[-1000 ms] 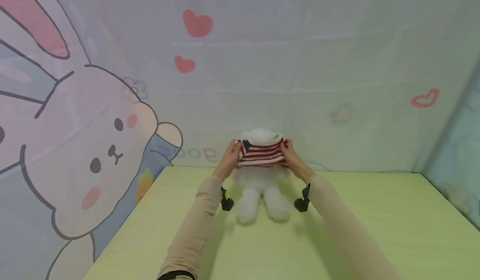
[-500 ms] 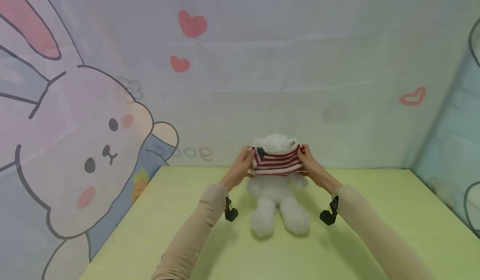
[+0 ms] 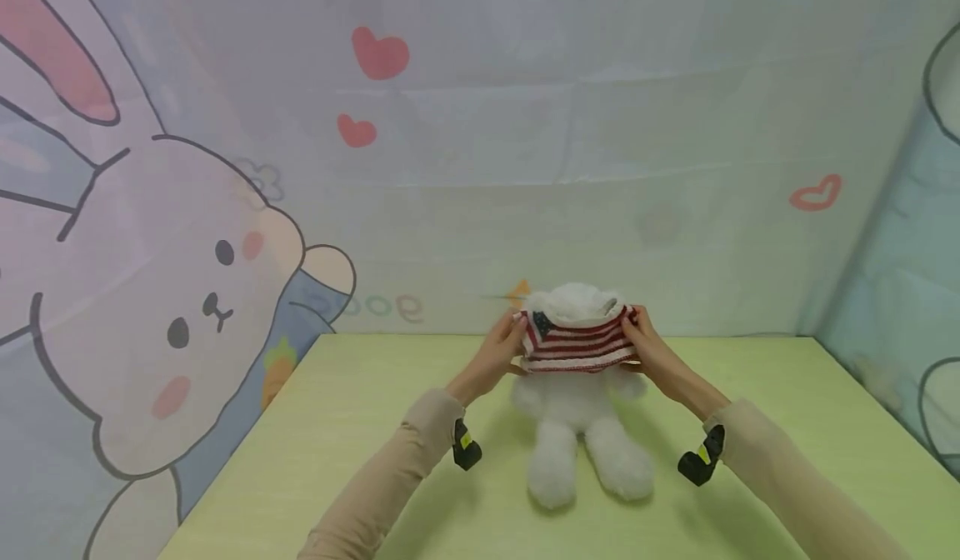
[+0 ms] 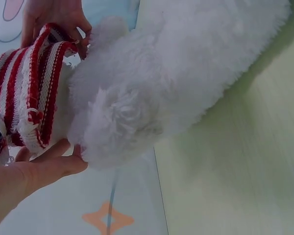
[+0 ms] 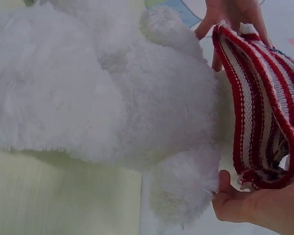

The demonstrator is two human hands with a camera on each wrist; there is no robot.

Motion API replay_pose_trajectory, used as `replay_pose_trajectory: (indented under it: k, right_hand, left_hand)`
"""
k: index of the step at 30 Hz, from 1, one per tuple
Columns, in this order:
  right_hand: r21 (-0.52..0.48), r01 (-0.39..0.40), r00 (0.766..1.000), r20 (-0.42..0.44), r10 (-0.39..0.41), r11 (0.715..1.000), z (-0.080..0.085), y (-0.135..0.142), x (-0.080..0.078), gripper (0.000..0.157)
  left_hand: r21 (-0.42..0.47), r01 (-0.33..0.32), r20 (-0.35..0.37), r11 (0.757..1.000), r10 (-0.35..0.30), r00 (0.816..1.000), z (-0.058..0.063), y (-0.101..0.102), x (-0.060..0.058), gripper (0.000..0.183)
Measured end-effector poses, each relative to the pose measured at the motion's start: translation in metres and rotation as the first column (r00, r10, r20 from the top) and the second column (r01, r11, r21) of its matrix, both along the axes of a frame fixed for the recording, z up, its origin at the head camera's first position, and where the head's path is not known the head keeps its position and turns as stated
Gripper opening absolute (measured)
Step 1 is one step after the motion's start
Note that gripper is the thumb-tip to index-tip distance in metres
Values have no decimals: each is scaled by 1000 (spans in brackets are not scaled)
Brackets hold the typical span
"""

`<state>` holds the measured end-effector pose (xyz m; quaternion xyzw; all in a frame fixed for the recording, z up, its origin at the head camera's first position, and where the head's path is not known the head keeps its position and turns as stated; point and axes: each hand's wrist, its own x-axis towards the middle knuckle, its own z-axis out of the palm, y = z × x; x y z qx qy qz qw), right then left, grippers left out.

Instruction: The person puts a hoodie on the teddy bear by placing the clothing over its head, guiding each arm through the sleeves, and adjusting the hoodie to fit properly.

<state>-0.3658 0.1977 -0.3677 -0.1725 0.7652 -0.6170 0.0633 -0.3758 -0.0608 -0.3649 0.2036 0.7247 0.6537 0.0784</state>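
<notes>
A white fluffy plush toy (image 3: 573, 402) is on the green table, its legs pointing toward me. Around its head sits a small knitted sweater (image 3: 581, 345) with red and white stripes and a dark blue patch; the top of the head shows above the neckline, and the face is hidden. My left hand (image 3: 491, 356) grips the sweater's left side, while my right hand (image 3: 656, 358) holds its right side. In the right wrist view the hem (image 5: 235, 103) gapes open near the toy's neck, and the thumb and fingers are beside the toy's arm (image 5: 181, 188).
The green tabletop (image 3: 360, 427) ends at a hanging backdrop (image 3: 480, 235) just behind the toy. A large cartoon rabbit (image 3: 187, 310) is printed on its left part. Small dark wrist cameras (image 3: 467, 446) are worn on the wrists.
The toy, the sweater and both hands have shifted right and closer to me. The grip on both sides of the sweater stays the same. The head view has turned slightly right.
</notes>
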Motion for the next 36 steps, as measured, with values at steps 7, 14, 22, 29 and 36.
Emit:
replay_pose_trajectory:
  k: [7, 14, 22, 29, 36]
  right_hand:
    - [-44, 22, 998, -52, -24, 999, -1, 3, 3, 37]
    - [-230, -8, 996, -91, -13, 973, -3, -4, -9, 16]
    - [-266, -6, 996, -84, -17, 964, -1, -1, -21, 13]
    - [-173, 6, 999, -47, -14, 985, 10, 4, -31, 25]
    - [-17, 82, 993, -84, -83, 997, 23, 5, -44, 55]
  left_hand:
    - [-36, -26, -42, 999, 25, 999, 2, 7, 0, 34]
    - [53, -31, -146, 998, 39, 988, -3, 12, -12, 34]
    - [121, -50, -117, 991, 64, 991, 2, 18, -18, 34]
    - [72, -100, -93, 992, 106, 990, 14, 22, -25, 41]
    - [55, -173, -78, 983, 177, 981, 22, 27, -37, 29]
